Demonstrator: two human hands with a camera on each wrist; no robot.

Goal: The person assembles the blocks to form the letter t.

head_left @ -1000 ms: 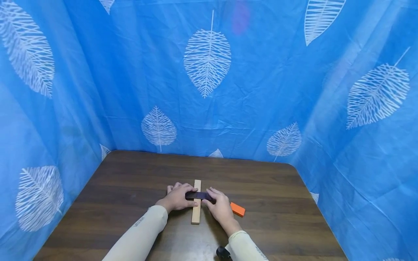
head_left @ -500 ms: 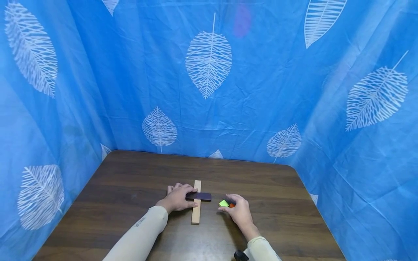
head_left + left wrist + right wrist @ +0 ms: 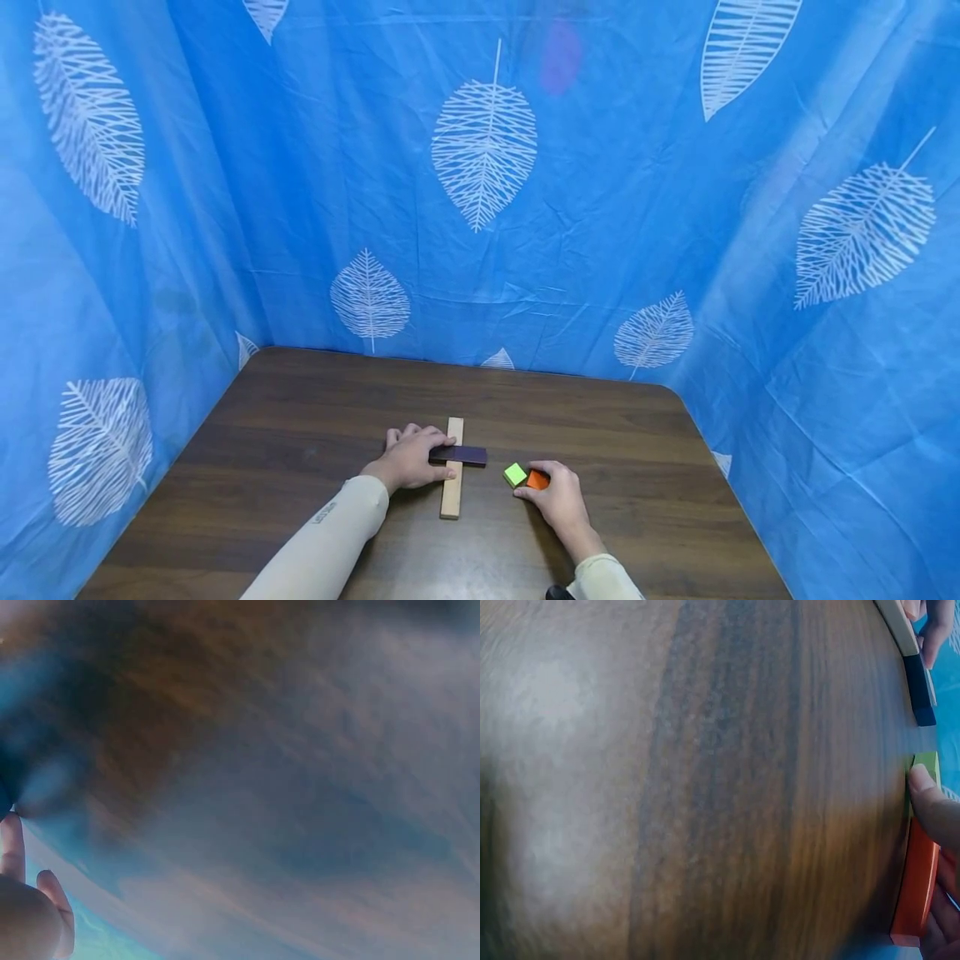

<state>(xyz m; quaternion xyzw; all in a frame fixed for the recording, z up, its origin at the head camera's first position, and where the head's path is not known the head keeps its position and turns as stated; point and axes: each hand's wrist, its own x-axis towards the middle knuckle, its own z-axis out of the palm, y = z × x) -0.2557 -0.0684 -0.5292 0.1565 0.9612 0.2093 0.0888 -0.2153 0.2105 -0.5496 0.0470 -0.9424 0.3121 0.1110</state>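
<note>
On the table, a dark block (image 3: 469, 455) lies crosswise over a pale wooden strip (image 3: 451, 497). My left hand (image 3: 411, 460) holds the left end of the dark block, index finger on the far side and thumb on the near side, both tips over the strip. To the right, my right hand (image 3: 557, 493) has thumb and fingers around an orange block (image 3: 537, 480). A small lime-green block (image 3: 515, 475) lies just left of it. In the right wrist view the thumb (image 3: 924, 784) overlaps the green block (image 3: 928, 760), above the orange block (image 3: 916, 877).
The brown wooden table (image 3: 330, 400) reaches back to a blue curtain (image 3: 480, 275) with white leaf prints, which also closes off both sides. Most of the left wrist view is blurred, with a few fingers (image 3: 54, 900) at its lower left.
My right hand has let go of the dark block and moved right, first around the green and orange blocks, then slightly nearer around the orange one. The left hand keeps its place.
</note>
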